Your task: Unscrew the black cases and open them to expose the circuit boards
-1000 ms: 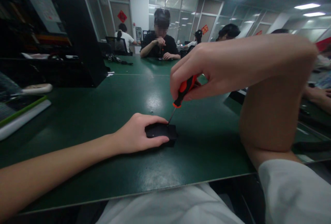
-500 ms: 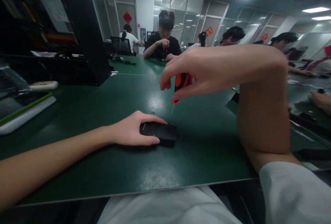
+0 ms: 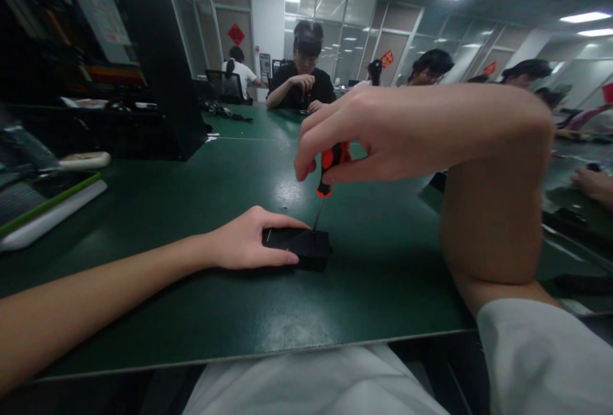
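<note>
The left hand [image 3: 244, 242] lies half open, gripping the black box [image 3: 299, 247]; at its 1 o'clock the right hand [image 3: 364, 137] pinches closed on the screwdriver [image 3: 327, 169].

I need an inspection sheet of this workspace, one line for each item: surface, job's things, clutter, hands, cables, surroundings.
Surface: dark green table, glossy, with lamp reflections.
Job's things: small black box lying flat on the table; screwdriver with red and black handle, tip standing on the box's far right corner.
Clutter: green-edged white tray at the left; black cabinet behind it.
Hands: left hand presses on the box's left side; right hand grips the screwdriver handle with its fingers.
Cables: dark tangle on the far table, too small to tell.
Surroundings: office with glass partitions; a seated person in black opposite, others to the right.
</note>
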Available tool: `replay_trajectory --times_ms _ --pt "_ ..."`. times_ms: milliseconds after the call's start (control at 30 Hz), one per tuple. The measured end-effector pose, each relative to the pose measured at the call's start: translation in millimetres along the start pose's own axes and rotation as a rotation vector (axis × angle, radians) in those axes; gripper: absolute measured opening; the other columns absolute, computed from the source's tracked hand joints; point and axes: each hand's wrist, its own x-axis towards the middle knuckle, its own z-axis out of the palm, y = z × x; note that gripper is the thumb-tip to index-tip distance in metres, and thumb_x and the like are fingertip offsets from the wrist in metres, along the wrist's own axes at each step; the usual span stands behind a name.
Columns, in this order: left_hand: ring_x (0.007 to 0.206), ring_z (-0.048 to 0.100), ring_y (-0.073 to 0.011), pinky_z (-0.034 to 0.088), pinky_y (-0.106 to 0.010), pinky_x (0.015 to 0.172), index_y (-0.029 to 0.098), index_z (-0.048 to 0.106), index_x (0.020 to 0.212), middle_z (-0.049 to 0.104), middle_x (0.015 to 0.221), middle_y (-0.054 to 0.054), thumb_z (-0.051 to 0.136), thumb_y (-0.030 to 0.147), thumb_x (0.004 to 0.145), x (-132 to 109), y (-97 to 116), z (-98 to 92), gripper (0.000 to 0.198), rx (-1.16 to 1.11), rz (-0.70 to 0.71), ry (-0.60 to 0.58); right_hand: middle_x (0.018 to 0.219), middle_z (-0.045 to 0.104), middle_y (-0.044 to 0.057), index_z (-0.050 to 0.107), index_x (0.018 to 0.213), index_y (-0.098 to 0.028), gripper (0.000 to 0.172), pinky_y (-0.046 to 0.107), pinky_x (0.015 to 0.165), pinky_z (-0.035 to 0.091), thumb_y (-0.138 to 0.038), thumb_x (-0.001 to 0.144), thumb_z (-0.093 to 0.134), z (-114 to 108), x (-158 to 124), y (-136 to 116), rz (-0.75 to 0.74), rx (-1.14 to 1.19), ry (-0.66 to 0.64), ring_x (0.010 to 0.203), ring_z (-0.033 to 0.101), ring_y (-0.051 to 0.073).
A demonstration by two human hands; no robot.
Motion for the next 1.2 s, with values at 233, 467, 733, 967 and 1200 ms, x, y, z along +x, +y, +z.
replay_trajectory --times_ms 233,467,733,967,1200 --pt "0.093 0.068 -0.0222 0.048 -0.028 0.076 0.019 0.067 0.128 0.074 0.11 -0.005 0.072 0.047 0.086 1.5 3.6 4.4 0.051 0.002 -0.024 0.047 0.102 0.066 -0.003 0.069 0.115 -0.024 0.033 0.022 0.076 0.05 -0.047 0.094 0.058 2.6 -1.8 0.5 0.068 -0.106 0.02 0.082 0.059 0.006" --pt "0.09 0.068 -0.0214 0.048 -0.027 0.076 0.019 0.066 0.126 0.073 0.106 -0.003 0.075 0.045 0.082 1.8 -0.5 0.4 0.051 -0.037 -0.03 -0.009 0.119 0.066 -0.001 0.066 0.124 -0.023 0.043 0.029 0.102 0.048 -0.051 0.095 0.052 4.2 -1.0 6.5 0.066 -0.069 0.018 0.11 0.06 0.012" --pt "0.089 0.068 -0.0227 0.049 -0.028 0.074 0.017 0.066 0.126 0.073 0.104 -0.006 0.071 0.05 0.084 2.2 -1.3 -0.3 0.054 -0.026 -0.046 -0.031 0.114 0.068 -0.002 0.065 0.123 -0.025 0.035 0.023 0.087 0.052 -0.043 0.094 0.058 3.5 -1.9 9.5 0.055 -0.066 0.044 0.095 0.063 0.009" --pt "0.085 0.067 -0.0214 0.048 -0.027 0.072 0.017 0.066 0.126 0.073 0.102 -0.005 0.071 0.048 0.084 1.8 -1.9 0.9 0.053 -0.009 -0.036 -0.017 0.112 0.068 0.001 0.066 0.122 -0.018 0.046 0.023 0.09 0.05 -0.052 0.096 0.051 2.5 -1.4 11.1 0.083 -0.038 -0.012 0.094 0.062 0.008" --pt "0.083 0.066 -0.0203 0.048 -0.027 0.071 0.016 0.066 0.126 0.073 0.1 -0.005 0.071 0.047 0.085 1.8 1.7 0.2 0.052 -0.011 -0.039 -0.017 0.114 0.067 -0.003 0.069 0.116 -0.023 0.03 0.022 0.087 0.05 -0.037 0.09 0.064 0.8 -0.4 5.8 0.02 -0.068 0.046 0.097 0.061 0.009"
